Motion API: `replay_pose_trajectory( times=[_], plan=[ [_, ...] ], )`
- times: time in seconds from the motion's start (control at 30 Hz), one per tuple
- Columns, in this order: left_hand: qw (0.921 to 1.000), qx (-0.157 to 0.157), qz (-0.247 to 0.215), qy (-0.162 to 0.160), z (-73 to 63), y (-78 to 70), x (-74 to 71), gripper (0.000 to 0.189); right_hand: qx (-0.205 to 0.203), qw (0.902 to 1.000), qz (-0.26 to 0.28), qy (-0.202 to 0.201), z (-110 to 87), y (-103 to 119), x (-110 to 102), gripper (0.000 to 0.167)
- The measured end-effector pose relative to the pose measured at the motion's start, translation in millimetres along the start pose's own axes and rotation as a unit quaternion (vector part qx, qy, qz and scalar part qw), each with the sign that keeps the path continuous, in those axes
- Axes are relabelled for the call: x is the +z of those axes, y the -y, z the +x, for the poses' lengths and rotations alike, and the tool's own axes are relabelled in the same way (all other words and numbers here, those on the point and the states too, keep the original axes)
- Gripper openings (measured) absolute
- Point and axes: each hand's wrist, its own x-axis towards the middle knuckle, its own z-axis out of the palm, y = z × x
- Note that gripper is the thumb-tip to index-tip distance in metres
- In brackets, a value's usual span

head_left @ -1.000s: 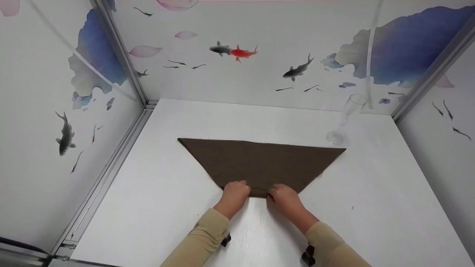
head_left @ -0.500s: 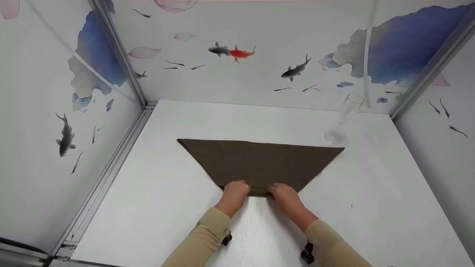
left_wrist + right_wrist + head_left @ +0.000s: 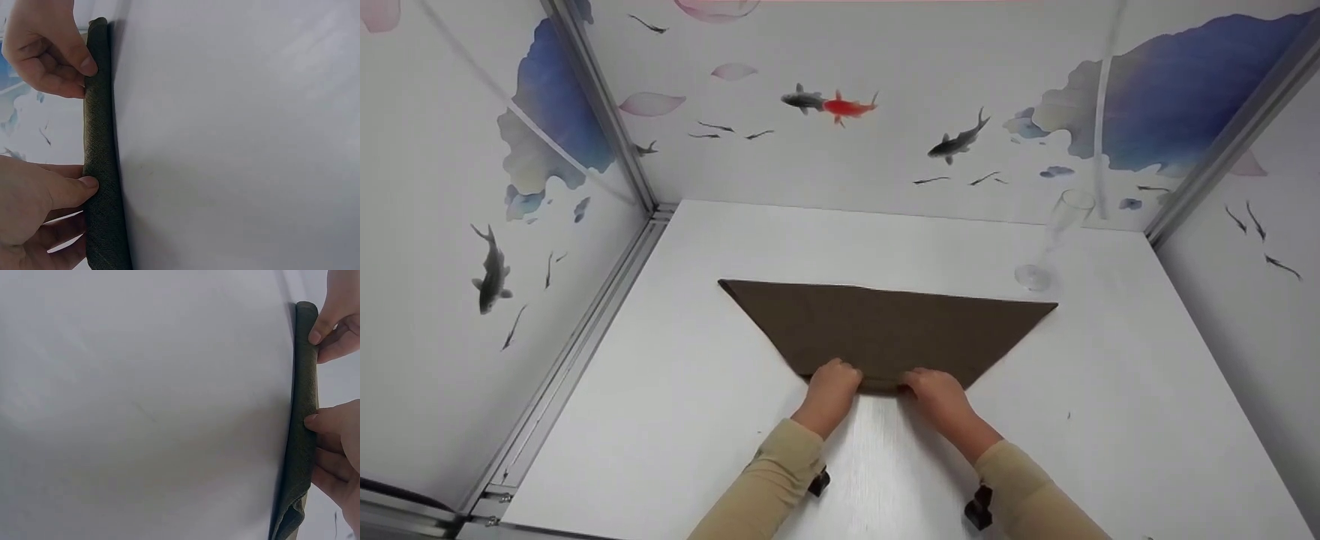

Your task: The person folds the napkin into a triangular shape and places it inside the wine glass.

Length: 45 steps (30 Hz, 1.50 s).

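A dark brown cloth napkin (image 3: 885, 322) lies on the white table as a trapezoid, its long edge away from me. Its near edge is turned into a narrow roll (image 3: 101, 135). My left hand (image 3: 831, 394) pinches that roll left of its middle, thumb (image 3: 84, 188) on the near side and fingers beyond it. On the right, my right hand (image 3: 943, 401) holds the roll the same way, its thumb (image 3: 313, 421) pressing the near face. At the right end, the roll shows a loose open fold (image 3: 289, 517).
An upright clear stemmed glass (image 3: 1033, 277) stands just beyond the napkin's far right corner. White panels printed with fish (image 3: 847, 108) and petals enclose the table (image 3: 675, 450) at the back and sides. Metal rails (image 3: 615, 240) run along the left edge.
Both hands and the rolled near edge have shifted slightly forward, away from me. My left fingers reach a little farther over the roll. The far edge and the glass stay in place.
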Motion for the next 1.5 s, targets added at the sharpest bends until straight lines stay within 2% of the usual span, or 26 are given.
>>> replay_pose_trajectory(
  times=[0.23,0.47,0.57,0.7,0.77,1.0,1.23,1.5],
  plan=[
    [0.9971,-0.055,-0.038,0.037,4.9,0.3,1.5,0.013,0.025,0.9987,0.044,-0.002,5.3,-2.5,-2.3,0.015],
    [0.9957,-0.071,-0.054,0.027,9.4,1.2,3.2,0.015,0.045,0.9966,0.069,0.002,8.5,-5.6,0.0,0.018],
    [0.9972,-0.067,-0.034,0.000,12.4,1.6,3.6,0.014,0.037,0.9976,0.057,-0.009,10.2,-6.5,2.1,0.017],
    [0.9979,-0.048,0.014,-0.041,14.1,0.8,3.5,0.013,0.026,0.9991,0.029,-0.016,14.2,-6.2,4.4,0.015],
    [0.9977,-0.039,0.031,-0.047,13.6,-0.6,3.0,0.013,0.022,0.9995,0.011,-0.018,16.1,-5.1,4.9,0.013],
    [0.9987,-0.028,0.038,-0.016,10.1,-2.6,0.8,0.012,0.015,0.9987,-0.044,-0.022,14.2,-1.0,5.1,0.014],
    [0.9999,-0.005,0.010,0.010,5.6,3.4,0.8,0.002,0.018,0.9989,-0.038,0.020,11.8,-2.4,2.5,0.011],
    [0.9996,0.001,0.014,0.026,5.3,6.3,1.8,0.014,0.015,0.9988,-0.039,0.025,10.8,-4.6,5.3,0.013]
  ],
)
